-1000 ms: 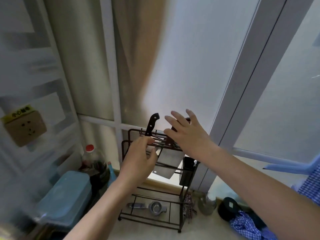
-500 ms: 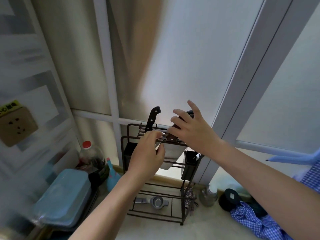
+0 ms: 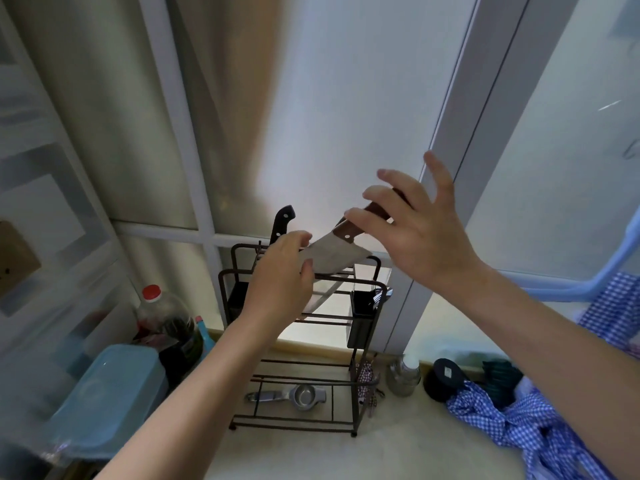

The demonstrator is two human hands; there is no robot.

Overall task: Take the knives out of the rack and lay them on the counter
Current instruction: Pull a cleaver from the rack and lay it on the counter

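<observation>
L to R. Black-handled knife (image 3: 282,224) sits in the wire rack (image 3: 363,344), top slot, handle up at abt 11 o'clock from the left hand (image 3: 280,284). Left hand pinches the cleaver (image 3: 330,256) blade flat btw thumb and fingers, near the blade's outer end. Cleaver is clear of its slot, blade just above the rack's top rail, wooden handle pointing to abt 1 o'clock. Right hand (image 3: 420,233) is at that handle w/ fingers spread and loose; can't tell if the palm grips it, looks not closed.

Handling, my guess: cleaver is heavy, blade-weighted, stiff steel, slick faces, sharp edge. A flat pinch is weak for that wt; take it by the wooden handle w/ a full wrap. Black knife prob lighter, narrow; pull straight up by handle.

Count: 2 knives seen, 1 out of slot, 1 in rack. 0 on the counter (image 3: 398,452). 1 rack.
</observation>
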